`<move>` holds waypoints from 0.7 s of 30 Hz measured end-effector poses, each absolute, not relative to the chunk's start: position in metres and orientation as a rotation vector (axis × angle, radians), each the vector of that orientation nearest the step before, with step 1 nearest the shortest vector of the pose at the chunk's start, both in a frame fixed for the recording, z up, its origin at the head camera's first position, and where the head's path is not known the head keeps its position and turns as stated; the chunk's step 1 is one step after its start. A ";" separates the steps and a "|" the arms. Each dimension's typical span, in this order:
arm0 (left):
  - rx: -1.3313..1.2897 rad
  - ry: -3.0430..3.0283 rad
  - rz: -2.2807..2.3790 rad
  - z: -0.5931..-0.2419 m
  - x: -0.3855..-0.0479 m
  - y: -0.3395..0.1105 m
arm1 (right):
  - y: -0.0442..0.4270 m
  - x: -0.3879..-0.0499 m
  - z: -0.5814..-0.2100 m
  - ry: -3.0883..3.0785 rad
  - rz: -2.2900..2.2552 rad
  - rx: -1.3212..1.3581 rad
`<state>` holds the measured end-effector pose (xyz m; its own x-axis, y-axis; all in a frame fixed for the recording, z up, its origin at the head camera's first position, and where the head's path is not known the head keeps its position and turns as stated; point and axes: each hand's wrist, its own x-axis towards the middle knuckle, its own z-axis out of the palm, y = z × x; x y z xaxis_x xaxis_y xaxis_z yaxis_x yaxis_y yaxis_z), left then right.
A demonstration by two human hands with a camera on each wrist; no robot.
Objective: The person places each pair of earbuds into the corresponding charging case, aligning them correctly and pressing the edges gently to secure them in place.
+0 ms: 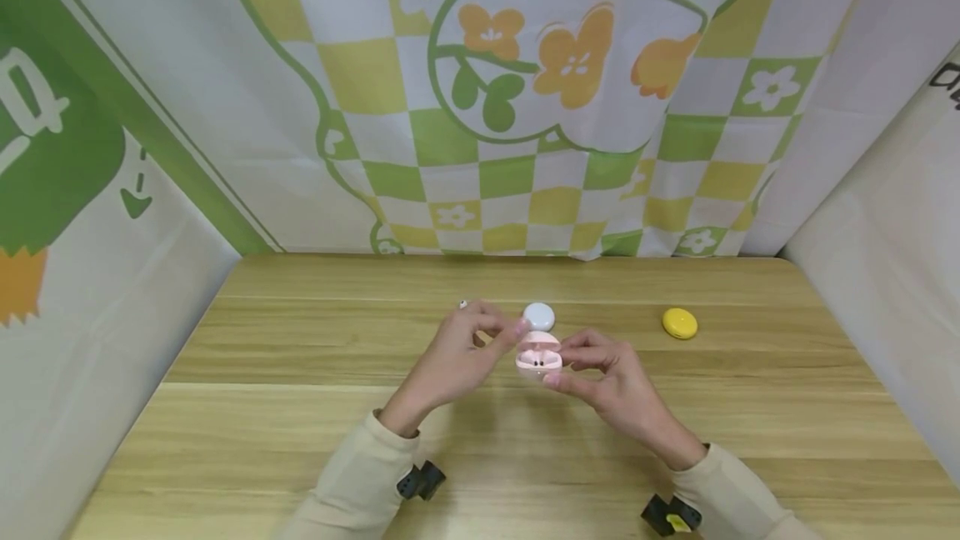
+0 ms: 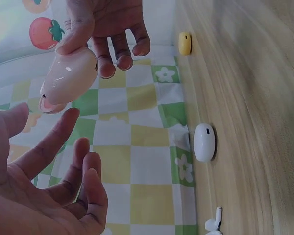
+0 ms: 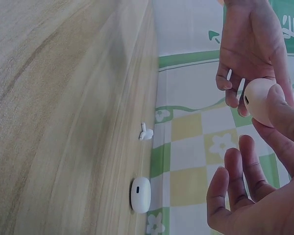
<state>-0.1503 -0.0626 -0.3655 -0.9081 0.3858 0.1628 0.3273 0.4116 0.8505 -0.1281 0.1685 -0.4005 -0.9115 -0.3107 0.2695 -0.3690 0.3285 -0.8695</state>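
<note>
My right hand (image 1: 621, 382) pinches a pink earbud case (image 1: 538, 366) between thumb and fingers, holding it above the table. Its lid (image 1: 540, 338) is raised, and pale earbuds appear to sit inside. My left hand (image 1: 459, 357) is just left of the case, thumb and index finger close to the lid; whether they touch it I cannot tell. Its fingers bend loosely around nothing in the left wrist view. Behind the pink case, a white earbud case (image 1: 538, 317) lies on the table. White earbuds (image 3: 145, 132) lie to its left, mostly hidden behind my left hand in the head view.
A yellow earbud case (image 1: 679, 323) lies farther right on the wooden table (image 1: 300, 423). A patterned cloth (image 1: 502, 182) hangs at the table's back edge, with more cloth walls at both sides. Dark wrist cameras (image 1: 422, 480) are strapped to both sleeves.
</note>
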 end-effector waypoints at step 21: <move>0.695 2.535 1.560 -0.365 -0.148 -0.061 | 0.167 -0.127 -0.400 -2.517 1.680 0.657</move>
